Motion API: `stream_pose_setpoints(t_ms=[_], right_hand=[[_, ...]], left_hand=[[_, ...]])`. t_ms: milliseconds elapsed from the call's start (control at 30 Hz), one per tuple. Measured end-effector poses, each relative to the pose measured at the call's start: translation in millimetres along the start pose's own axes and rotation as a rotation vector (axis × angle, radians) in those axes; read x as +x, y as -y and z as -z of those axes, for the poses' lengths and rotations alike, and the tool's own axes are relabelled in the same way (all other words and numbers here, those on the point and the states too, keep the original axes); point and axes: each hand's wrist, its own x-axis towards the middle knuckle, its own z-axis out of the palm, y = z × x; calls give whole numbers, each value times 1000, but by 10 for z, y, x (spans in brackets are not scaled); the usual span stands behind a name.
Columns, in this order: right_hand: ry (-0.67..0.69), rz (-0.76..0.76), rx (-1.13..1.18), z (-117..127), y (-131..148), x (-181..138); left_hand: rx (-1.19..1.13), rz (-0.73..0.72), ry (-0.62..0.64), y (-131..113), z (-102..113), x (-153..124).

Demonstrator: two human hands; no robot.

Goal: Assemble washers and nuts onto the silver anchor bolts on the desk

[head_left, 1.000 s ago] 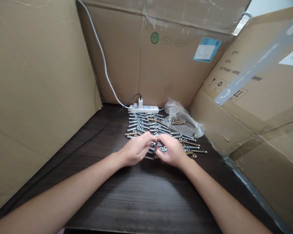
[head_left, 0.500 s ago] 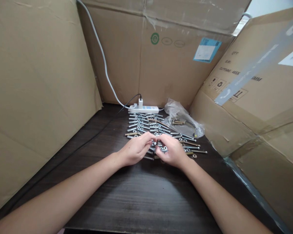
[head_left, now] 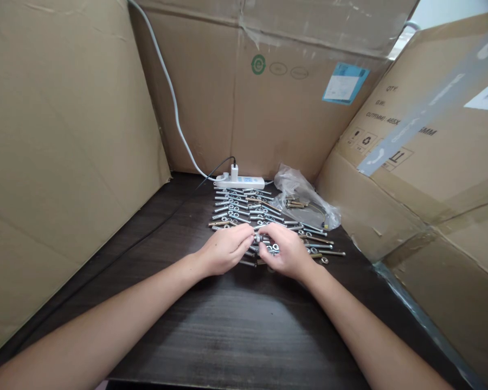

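Silvery nut [head_left: 257, 238] sits between the 2 hands, where their fingertips face each other, and from my end of the feed I judge it is held there so that both can steady it at once. On its left, the left hand [head_left: 226, 249] has its thumb and fingers pressed together at the tips, pinching the piece's left end as far as I can make out. On its right, the right hand [head_left: 287, 252] curls index finger and thumb with a small gap; the nut shows within it, but I cannot tell whether they grip.

Just beyond and partly hidden by the hands, I see slanted rows of bolts [head_left: 324, 252] with washers and nuts between them, probably spread so each piece can be picked out singly. At the right near edge lies a loose nut [head_left: 324, 260].

Farther out, a white power strip [head_left: 252, 182] borders the far rows, and a clear plastic bag [head_left: 288, 179] slumps to its right. Cardboard [head_left: 199, 97] walls the dark table [head_left: 236, 325] left, right and far.
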Motion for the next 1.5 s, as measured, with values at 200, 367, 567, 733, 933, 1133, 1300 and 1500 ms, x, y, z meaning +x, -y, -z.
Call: stream_pose_setpoints(t_ms=[200,367,567,733,933,1133,1300,1500], right_hand=[[7,-4,13,-1,-10,-4],[23,-6,20,5,3,2],[-8,-3,27,-9,-8,-6],[-9,-7,19,-27,-34,-23],[-9,-2,29,-23,-38,-23],[10,4,35,-10,-19,-6],[8,7,41,-12,-21,-8],[-10,2,26,-15,-27,-23]], left_hand=[[-71,-19,-78,-14,19,-20],[-94,-42,-55,-12,16,-12],[-62,0,11,23,7,2],[-11,-4,42,46,1,3],[-75,-5,-72,36,-12,-15],[-88,-53,-51,45,-16,-20],[-96,-22,-51,16,0,-6],[-27,5,43,32,-2,6]])
